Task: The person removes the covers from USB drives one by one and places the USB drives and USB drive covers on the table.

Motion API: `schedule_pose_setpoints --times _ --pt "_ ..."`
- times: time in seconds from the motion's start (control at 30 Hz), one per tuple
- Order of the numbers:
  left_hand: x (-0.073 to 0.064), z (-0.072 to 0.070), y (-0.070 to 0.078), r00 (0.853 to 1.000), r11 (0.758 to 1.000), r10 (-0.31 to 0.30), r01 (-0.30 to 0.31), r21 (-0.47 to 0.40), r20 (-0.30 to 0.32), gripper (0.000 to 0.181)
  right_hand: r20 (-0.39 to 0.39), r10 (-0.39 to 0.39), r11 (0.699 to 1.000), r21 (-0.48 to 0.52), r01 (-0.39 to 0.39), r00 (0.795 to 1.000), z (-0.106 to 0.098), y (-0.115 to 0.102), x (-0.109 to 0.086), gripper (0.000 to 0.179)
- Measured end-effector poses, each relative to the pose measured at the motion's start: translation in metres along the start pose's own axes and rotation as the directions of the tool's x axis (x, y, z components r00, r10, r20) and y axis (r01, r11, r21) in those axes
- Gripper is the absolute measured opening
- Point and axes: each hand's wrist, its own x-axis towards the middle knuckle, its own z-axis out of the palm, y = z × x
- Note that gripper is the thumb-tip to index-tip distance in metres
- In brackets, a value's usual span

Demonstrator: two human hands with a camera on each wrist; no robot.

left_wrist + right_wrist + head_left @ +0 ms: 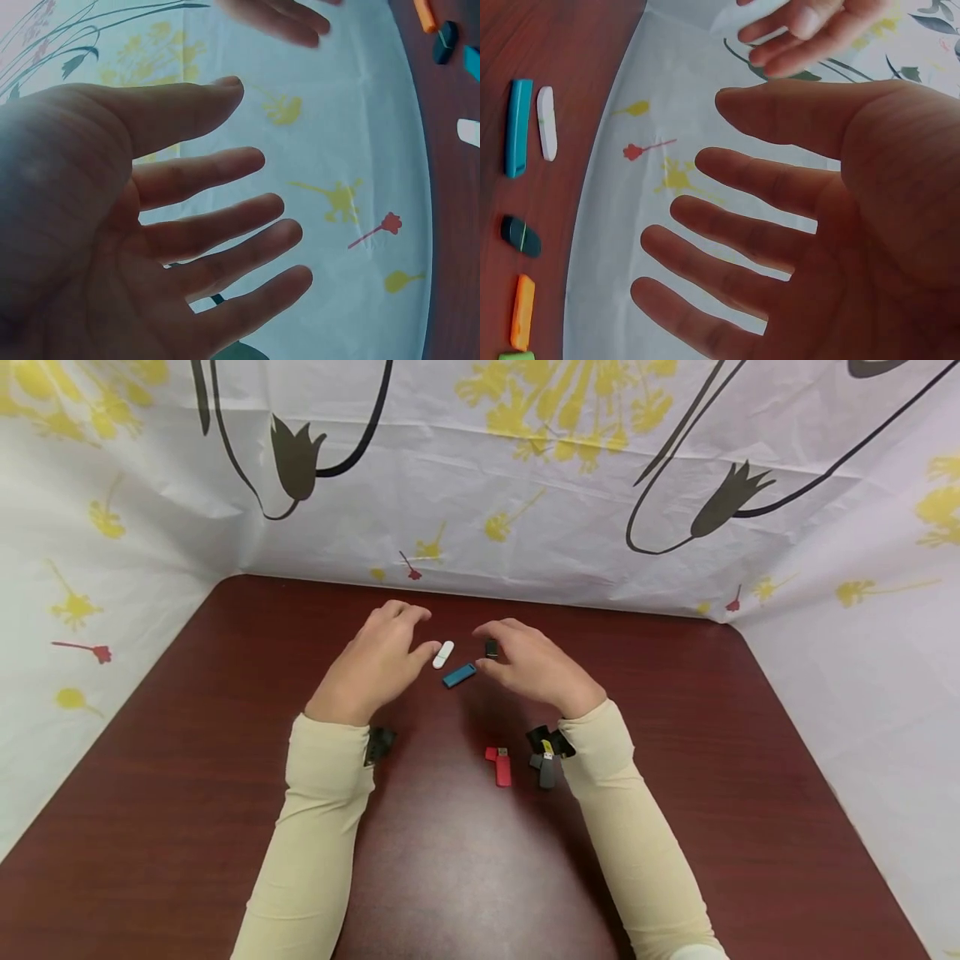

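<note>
My left hand (373, 662) hovers over the far part of the table, fingers spread and holding nothing. Its thumb overlaps the edge of a white USB stick (444, 654) in the head view. Opposite it, my right hand (537, 666) is also spread and empty, nearest a black USB stick (491, 648). Between the hands lies a blue USB stick (459, 675). Orange (523, 313) and green (517, 356) sticks show in the right wrist view; the right hand hides them in the head view.
Closer to me, a red USB stick (503, 770) lies with its connector bare beside its red cap (491, 752). To its right is an uncapped grey USB stick (547, 772) with a grey cap (536, 761). Patterned white cloth (450, 543) surrounds the dark red table (187, 760).
</note>
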Motion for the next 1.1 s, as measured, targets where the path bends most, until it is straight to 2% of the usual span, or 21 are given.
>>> schedule_pose_setpoints --times 0.3,0.43,0.53,0.7,0.9,1.1 --pt "-0.001 -0.004 0.002 0.999 1.000 0.013 -0.014 -0.022 -0.037 0.052 0.093 0.035 0.999 -0.034 -0.032 0.995 0.026 -0.005 0.028 0.056" --pt "-0.002 -0.005 0.000 0.999 1.000 0.019 -0.020 -0.018 -0.033 0.051 0.156 0.017 0.999 -0.049 -0.009 0.988 0.043 0.001 0.038 0.053" --pt "-0.003 -0.006 -0.001 1.000 1.000 0.016 -0.017 -0.017 -0.025 0.051 0.197 0.014 0.999 -0.054 -0.003 0.980 0.053 0.006 0.042 0.052" --pt "-0.002 -0.006 -0.002 1.000 1.000 0.009 -0.009 -0.011 -0.016 0.050 0.247 0.055 0.997 -0.063 -0.041 0.967 0.060 0.010 0.044 0.055" --pt "-0.003 -0.002 -0.002 1.000 1.000 0.009 -0.009 0.004 0.006 0.050 0.257 0.059 0.996 -0.077 -0.041 0.965 0.062 0.015 0.044 0.050" --pt "-0.004 -0.002 -0.001 1.000 1.000 0.017 -0.017 0.007 0.005 0.051 0.234 0.079 0.988 -0.149 -0.045 0.969 0.060 0.018 0.042 0.030"
